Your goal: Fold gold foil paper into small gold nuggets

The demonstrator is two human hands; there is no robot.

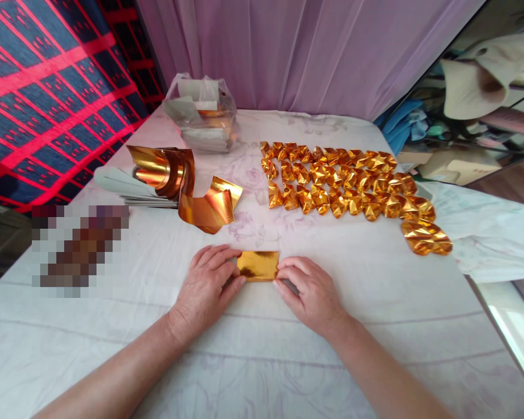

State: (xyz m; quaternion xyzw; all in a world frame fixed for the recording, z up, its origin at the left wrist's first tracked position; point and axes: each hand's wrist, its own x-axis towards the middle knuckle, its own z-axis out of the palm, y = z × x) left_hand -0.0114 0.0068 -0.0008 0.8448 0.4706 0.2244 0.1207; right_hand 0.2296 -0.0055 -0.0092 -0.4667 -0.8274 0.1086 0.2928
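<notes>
A small folded rectangle of gold foil paper (258,266) lies near the middle of the cloth-covered table. My left hand (209,276) pinches its left end between thumb and fingers. At the opposite end, the fingertips of my right hand (308,288) close on its right edge. Beyond my left hand are loose gold foil sheets (212,206), curled and overlapping. Several folded gold foil pieces (338,177) stand in rows past my right hand, with a few larger, flatter ones (427,237) at the near right end.
A rolled stack of gold foil sheets (161,169) rests at the left on white-backed papers (122,183). Behind it stands a clear plastic bag (201,113) of more paper. A purple curtain (279,52) hangs at the back. Crowded shelves (475,110) are to the right.
</notes>
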